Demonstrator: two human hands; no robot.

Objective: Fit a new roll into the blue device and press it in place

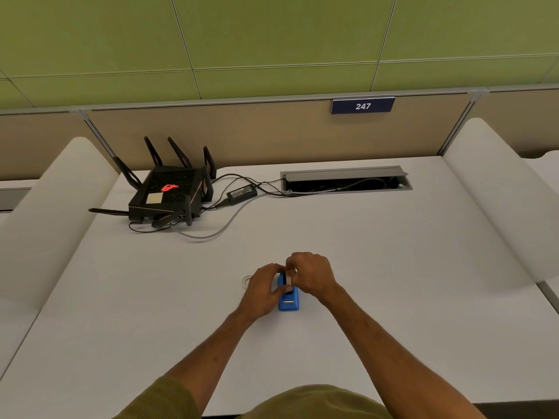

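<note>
Slippage is risked as blue dispenser (289, 299) is held on desk (393, 252) by left hand (263, 293) while small tape roll (289, 279) is pinched by right hand (311, 275).

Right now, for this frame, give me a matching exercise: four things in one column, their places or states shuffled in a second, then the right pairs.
Things:
1. blue tape dispenser
2. router
3. number plate
4. cable hatch

Places or states:
A. lid open, cables inside
B. between both hands
C. on the partition, reads 247
D. desk's far left, red logo lit

Pairs: 1-B, 2-D, 3-C, 4-A
</note>
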